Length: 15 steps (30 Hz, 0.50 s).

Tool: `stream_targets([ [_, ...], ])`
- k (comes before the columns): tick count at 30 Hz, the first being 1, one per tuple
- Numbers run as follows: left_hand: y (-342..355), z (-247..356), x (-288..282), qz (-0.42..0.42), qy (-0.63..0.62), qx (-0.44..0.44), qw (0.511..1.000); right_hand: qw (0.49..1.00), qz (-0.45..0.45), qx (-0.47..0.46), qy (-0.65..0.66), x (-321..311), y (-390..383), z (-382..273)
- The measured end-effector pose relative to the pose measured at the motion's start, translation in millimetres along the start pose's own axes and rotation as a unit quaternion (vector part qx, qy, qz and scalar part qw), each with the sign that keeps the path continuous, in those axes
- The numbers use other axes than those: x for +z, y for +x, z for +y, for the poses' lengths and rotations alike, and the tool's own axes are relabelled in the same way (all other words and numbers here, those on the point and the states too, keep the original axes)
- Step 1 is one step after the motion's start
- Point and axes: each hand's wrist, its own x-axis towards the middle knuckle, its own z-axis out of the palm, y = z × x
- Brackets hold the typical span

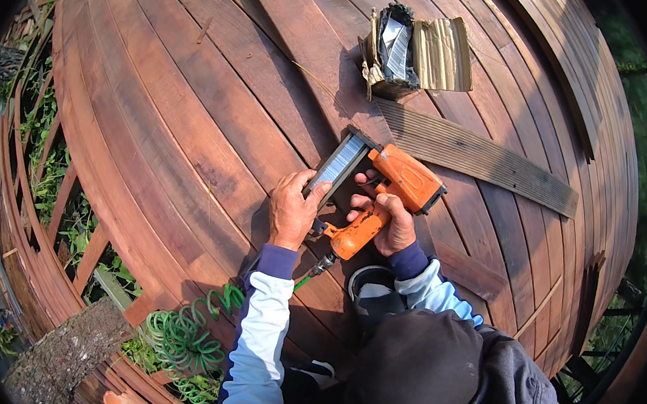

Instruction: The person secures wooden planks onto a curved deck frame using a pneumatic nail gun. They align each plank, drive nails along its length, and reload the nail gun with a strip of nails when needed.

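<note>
An orange nail gun (405, 177) is held above the wooden deck boards, tilted with its body toward the upper right. My right hand (395, 228) wraps round its handle, fingers curled. My left hand (290, 208) is closed on the near end of the gun's long magazine, thumb along its side. A strip of silvery nails (339, 161) shows inside the magazine. At the handle's lower end, a metal coupling (321, 265) joins a green air hose (230, 300). What lies under the left fingers is hidden.
An open, torn cardboard box (440, 54) with nail strips inside sits beyond the gun. A grooved plank (491, 157) lies across the boards on the right. Coiled hose hangs by the deck's left edge, near a tree trunk (67, 353). Loose boards lie at the far right.
</note>
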Motion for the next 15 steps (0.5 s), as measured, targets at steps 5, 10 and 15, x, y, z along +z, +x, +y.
stream_targets([
  [5,-17,-24,-22,0.069,-0.053,-0.027,0.996,1.0,0.01,-0.004,0.019,2,0,1],
  [10,-74,-63,-81,0.078,-0.043,-0.197,0.976,1.0,0.001,-0.008,0.019,5,1,3],
  [15,-107,-96,-91,-0.108,-0.08,-0.227,0.964,0.999,0.004,-0.006,0.032,6,1,3],
])
